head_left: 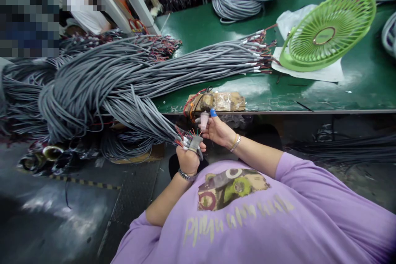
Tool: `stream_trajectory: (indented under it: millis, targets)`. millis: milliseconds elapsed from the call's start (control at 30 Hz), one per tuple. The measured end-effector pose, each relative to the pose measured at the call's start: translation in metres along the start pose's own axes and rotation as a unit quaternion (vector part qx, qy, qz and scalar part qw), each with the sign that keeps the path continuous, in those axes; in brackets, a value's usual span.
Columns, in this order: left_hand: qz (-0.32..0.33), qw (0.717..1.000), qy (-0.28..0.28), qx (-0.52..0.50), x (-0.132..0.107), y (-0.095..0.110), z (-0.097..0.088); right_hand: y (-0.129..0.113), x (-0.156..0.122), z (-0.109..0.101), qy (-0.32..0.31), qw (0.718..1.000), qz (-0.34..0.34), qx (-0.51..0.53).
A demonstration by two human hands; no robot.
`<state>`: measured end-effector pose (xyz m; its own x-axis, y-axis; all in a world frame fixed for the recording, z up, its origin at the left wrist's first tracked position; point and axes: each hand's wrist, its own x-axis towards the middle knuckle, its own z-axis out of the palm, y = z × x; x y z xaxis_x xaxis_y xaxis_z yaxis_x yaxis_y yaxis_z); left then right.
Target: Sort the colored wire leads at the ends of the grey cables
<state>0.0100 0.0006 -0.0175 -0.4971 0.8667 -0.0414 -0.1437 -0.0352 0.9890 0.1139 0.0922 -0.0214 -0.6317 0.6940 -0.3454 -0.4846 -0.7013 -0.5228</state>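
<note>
Green table (192, 24), held cables (148, 119) slanting down rightward

Cables (185, 70) grey, their wire ends (258, 55) red and white, the tapered piece (204, 120) pale pink — worktop (192, 27) deep green, fan (324, 35) lime, shirt (256, 235) lilac, finger cover (213, 112) bright blue — and floor tape (88, 182) striped yellow and black.

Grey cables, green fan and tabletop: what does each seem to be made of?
Grey cables: probably flexible plastic sheathing with a dull sheen, since they bend in loose curves; thin reddish wires show at the ends. Green fan: likely hard moulded plastic with a satin finish, judging by its evenly coloured ribs. Tabletop: glossy, perhaps a plastic or rubber mat, since it throws back pale glare.
</note>
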Motion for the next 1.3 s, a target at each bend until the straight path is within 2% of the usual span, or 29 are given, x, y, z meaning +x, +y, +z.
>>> stream_trajectory:
  millis: [133, 300, 467, 633, 767, 867, 1033, 1167, 1300]
  targets:
    - [-0.005, 1.000, -0.022, -0.007, -0.003, 0.007, -0.003, -0.005, -0.003, 0.001, -0.017, 1.000, -0.002, -0.018]
    - [-0.035, 0.997, -0.070, -0.016, 0.001, 0.014, -0.003, -0.004, -0.006, -0.001, -0.016, 0.994, -0.072, -0.075]
    - [-0.059, 0.994, -0.086, -0.026, 0.006, 0.014, 0.002, 0.003, 0.000, -0.008, 0.010, 0.986, -0.132, -0.106]
    - [-0.064, 0.996, -0.067, -0.019, 0.009, 0.011, 0.006, 0.001, 0.006, -0.005, -0.016, 0.998, -0.050, -0.043]
    - [-0.071, 0.996, -0.060, -0.010, 0.010, 0.009, 0.006, -0.001, 0.006, 0.001, 0.008, 0.999, -0.052, 0.000]
    - [-0.074, 0.995, -0.066, -0.007, 0.009, 0.008, 0.006, 0.000, 0.006, 0.002, 0.004, 0.998, -0.054, 0.006]
    - [-0.070, 0.995, -0.071, -0.018, 0.006, 0.010, 0.003, -0.001, 0.005, -0.003, -0.014, 1.000, -0.013, 0.007]
    - [-0.063, 0.992, -0.109, -0.029, 0.006, 0.012, -0.004, -0.006, 0.002, -0.003, -0.031, 1.000, -0.001, -0.005]
    - [-0.075, 0.982, -0.172, -0.034, 0.013, 0.015, -0.011, -0.005, -0.004, -0.001, -0.027, 0.996, -0.059, -0.067]
